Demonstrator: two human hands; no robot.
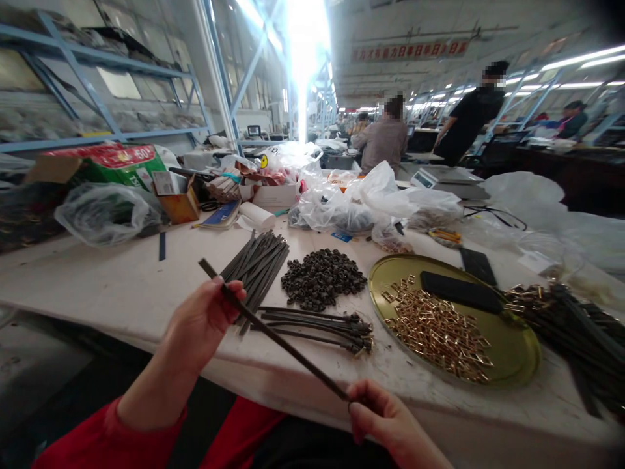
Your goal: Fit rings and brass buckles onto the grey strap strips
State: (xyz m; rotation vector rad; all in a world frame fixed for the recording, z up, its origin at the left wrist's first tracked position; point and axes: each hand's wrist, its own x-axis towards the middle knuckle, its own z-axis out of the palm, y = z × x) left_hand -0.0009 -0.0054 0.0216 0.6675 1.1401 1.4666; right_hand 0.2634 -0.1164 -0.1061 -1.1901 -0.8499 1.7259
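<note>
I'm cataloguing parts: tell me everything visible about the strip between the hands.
The strip is long, narrow, flat and dark, perhaps leather; no buckle shows. Nearly straight, it slants down from the left hand, which pinches it near its upper end, leaving a short tip free, to the right hand at its lower end. In view, it crosses the table's near edge.

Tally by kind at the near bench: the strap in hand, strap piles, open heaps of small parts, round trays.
Held strap: 1
Strap piles: 3 (plain straps, straps with fittings, right-edge straps)
Small-part heaps: 2 (dark loops, gold-coloured frames)
Round tray: 1
Total: 7
</note>
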